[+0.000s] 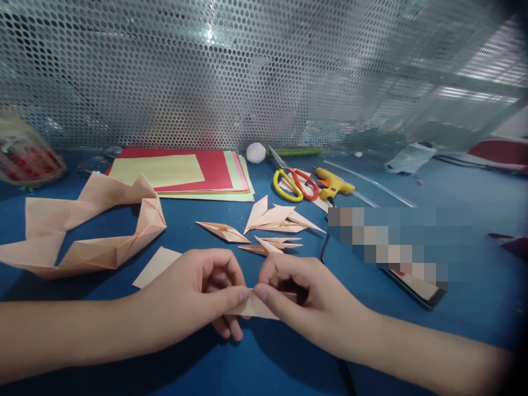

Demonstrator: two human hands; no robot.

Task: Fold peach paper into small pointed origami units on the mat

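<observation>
Between my two hands is a small peach piece of paper (263,311), partly covered by the fingers. My left hand (206,291) pinches its left part, with the thumb on top. The thumb and fingers of my right hand (303,291) pinch it at the middle and right, the two thumbtips almost touching. Just beyond the hands lie several folded peach paper pieces (274,220) with pointed ends. A flat peach paper sheet (159,267) rests on the table, partly behind my left wrist. To the left stands a ring of joined, folded peach paper (94,250).
Behind are stacked coloured papers (214,170), a white ball (256,153), a green stem (295,152), scissors (295,181) and a yellow glue gun (336,186) with a cord. A glass jar (28,151) stands far left. A blurred-out phone-like object (429,291) lies right. Perforated metal (198,77) rises behind.
</observation>
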